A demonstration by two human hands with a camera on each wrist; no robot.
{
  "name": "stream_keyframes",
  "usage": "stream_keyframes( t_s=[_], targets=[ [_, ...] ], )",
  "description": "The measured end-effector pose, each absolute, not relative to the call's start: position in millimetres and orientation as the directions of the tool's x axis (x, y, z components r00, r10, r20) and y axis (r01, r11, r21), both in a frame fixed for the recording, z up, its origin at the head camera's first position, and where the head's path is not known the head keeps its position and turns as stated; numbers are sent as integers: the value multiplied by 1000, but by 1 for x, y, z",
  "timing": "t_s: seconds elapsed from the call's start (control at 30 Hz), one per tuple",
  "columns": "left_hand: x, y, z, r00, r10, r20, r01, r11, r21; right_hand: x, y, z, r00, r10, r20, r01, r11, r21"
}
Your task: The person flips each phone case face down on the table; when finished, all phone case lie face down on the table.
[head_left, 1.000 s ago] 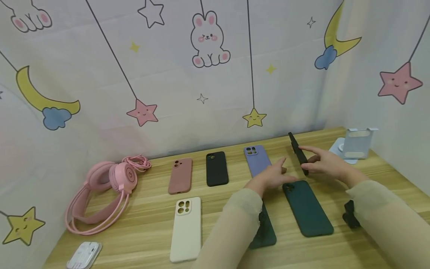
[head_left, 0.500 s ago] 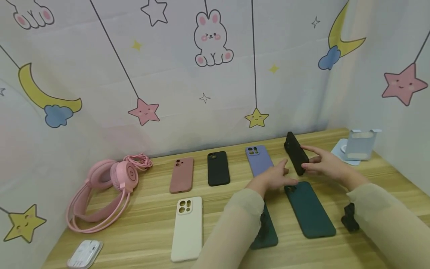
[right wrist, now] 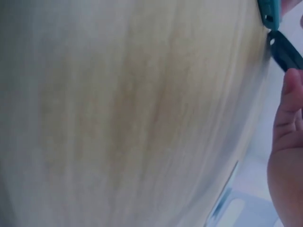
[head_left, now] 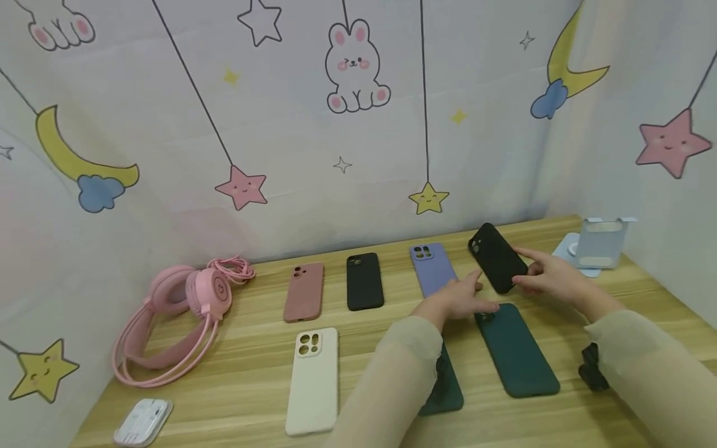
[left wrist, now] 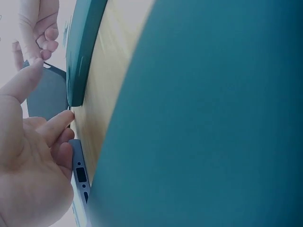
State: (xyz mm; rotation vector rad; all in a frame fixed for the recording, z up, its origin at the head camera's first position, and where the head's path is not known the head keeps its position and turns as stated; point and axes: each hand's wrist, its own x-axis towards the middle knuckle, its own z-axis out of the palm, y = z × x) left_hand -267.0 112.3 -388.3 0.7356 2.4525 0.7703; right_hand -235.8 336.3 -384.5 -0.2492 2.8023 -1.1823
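Note:
My right hand (head_left: 551,277) pinches a black phone case (head_left: 497,256) by its right edge near the back of the table. The case is tilted, its back with the camera opening facing my view. In the right wrist view, the thumb and part of the right hand (right wrist: 289,127) show beside the case (right wrist: 285,51). My left hand (head_left: 456,298) holds nothing, its fingers loosely bent over the lower end of a purple phone case (head_left: 434,270). Its thumb points toward the top of a dark green phone case (head_left: 518,351). Another dark green case (head_left: 448,389) lies partly under the left forearm.
A black case (head_left: 364,281), a dusty pink case (head_left: 304,292) and a cream case (head_left: 313,379) lie to the left. Pink headphones (head_left: 210,292) and boxed earphones (head_left: 143,423) sit at far left. A pale blue stand (head_left: 604,246) is at back right.
My right hand has turned the black phone case from nearly edge-on to leaning with its back showing. The left hand stays almost where it was; the view has shifted slightly.

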Motion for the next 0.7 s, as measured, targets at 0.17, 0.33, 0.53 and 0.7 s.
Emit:
stream_keyframes(
  t_s=[0.17,0.33,0.53,0.7],
  targets=[
    [-265,113,-387,-741,611,-276,367,714,596,-234,337,-386,-978,-204,-42,-119,712,-692],
    [-264,114,-385,-727,625,-284,399,722,566,-235,340,-389,-973,-215,-85,-94,704,-704],
    [-263,116,-384,-724,630,-280,404,718,567,-236,344,-393,-964,-231,-131,-68,693,-718],
    [-261,118,-384,-735,620,-276,409,729,549,-236,343,-396,-969,-215,-123,-68,709,-701]
  ],
)
